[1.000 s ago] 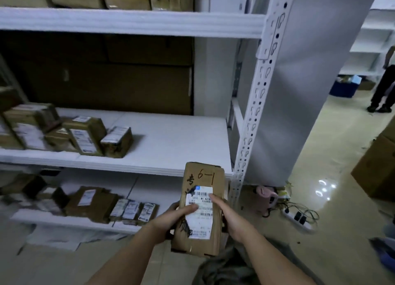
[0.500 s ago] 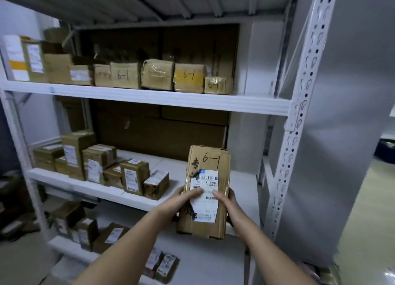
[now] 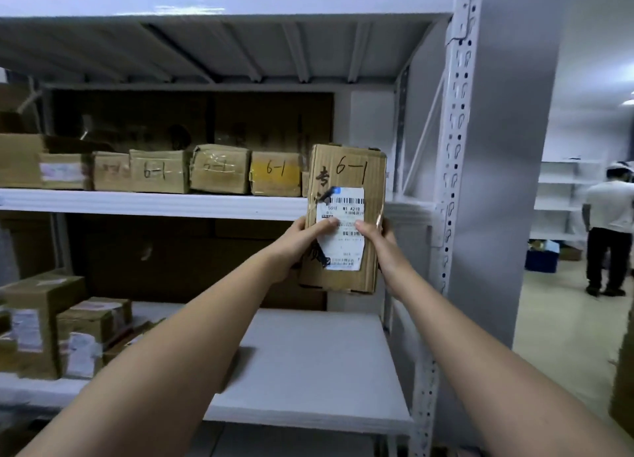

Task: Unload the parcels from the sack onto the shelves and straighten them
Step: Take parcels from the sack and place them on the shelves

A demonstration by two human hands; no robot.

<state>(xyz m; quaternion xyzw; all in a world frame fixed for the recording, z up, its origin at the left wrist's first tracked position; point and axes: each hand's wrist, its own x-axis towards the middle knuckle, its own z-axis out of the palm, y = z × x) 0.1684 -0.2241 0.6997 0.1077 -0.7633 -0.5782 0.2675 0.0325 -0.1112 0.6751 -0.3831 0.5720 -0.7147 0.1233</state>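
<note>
Left hand (image 3: 302, 232) at 9 o'clock and right hand (image 3: 375, 232) at 3 o'clock clamped on an upright parcel (image 3: 346, 216), thumbs pressed on its label (image 3: 343, 230); parcel held before the shelf edge (image 3: 154, 204); row of boxes (image 3: 219, 170) at 10 o'clock beyond

Both bare arms reach up and forward, nearly straight, drawing closer toward the hands. The left hand (image 3: 302, 235) grips the parcel's (image 3: 346, 182) left edge, thumb laid across the front label, fingers hidden behind. The right hand (image 3: 377, 237) grips the right edge the same way, thumb on the label. The thumbs point toward each other, a little apart. Both wrists are bent slightly back.
</note>
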